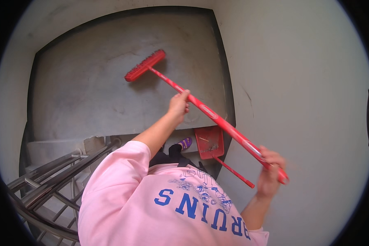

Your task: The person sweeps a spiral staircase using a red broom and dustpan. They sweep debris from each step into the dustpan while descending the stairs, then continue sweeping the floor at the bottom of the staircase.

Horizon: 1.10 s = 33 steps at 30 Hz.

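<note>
A red push broom slants across the view. Its head (pixel 146 65), with dark bits caught along the bristles, is over the grey concrete landing (pixel 80 92) and casts a shadow there. Whether the bristles touch the floor I cannot tell. My left hand (pixel 180 106) grips the red handle (pixel 216 118) partway down its length. Near the handle's top end, my right hand (pixel 270 172) is closed around it, slightly blurred. Below the handle, a red long-handled dustpan (pixel 209 143) rests on a step beside my foot, holding grey debris and a small stick-like piece.
A metal stair railing (pixel 58 181) curves along the lower left, with steps beyond its bars. To the right rises a pale wall (pixel 295 92) with a dark skirting band (pixel 226 77). My foot in a purple sandal (pixel 185 143) stands just below the landing's edge.
</note>
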### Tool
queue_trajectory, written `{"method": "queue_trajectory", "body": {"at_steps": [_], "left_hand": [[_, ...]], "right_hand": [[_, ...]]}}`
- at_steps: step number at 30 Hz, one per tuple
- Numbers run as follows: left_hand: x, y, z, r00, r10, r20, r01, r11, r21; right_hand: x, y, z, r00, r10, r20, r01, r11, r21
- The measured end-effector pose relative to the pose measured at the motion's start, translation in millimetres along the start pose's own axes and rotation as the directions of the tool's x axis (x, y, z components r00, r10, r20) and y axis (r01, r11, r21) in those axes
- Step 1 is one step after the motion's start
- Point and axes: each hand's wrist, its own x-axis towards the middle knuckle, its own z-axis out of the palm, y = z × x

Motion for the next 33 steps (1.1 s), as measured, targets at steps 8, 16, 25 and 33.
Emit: {"method": "queue_trajectory", "body": {"at_steps": [8, 16, 25, 33], "left_hand": [[-5, -6, -4, 0.996, -0.083, -0.043, 0.084, 0.996, 0.031], [-68, -67, 32, 0.863, -0.389, 0.322, 0.297, 0.907, 0.299], [-102, -96, 59, 0.552, -0.662, 0.507, 0.435, 0.748, 0.502], [-104, -82, 71, 0.589, -0.610, 0.531, 0.544, 0.784, 0.298]], "right_hand": [[3, 13, 27, 0.981, 0.175, 0.082, -0.170, 0.983, -0.066], [-20, -60, -34, 0.991, -0.042, -0.128, 0.010, 0.970, -0.244], [-10, -118, -48, 0.976, -0.217, -0.029, 0.179, 0.866, -0.466], [-15, -133, -50, 0.944, -0.323, -0.064, 0.264, 0.858, -0.441]]}}
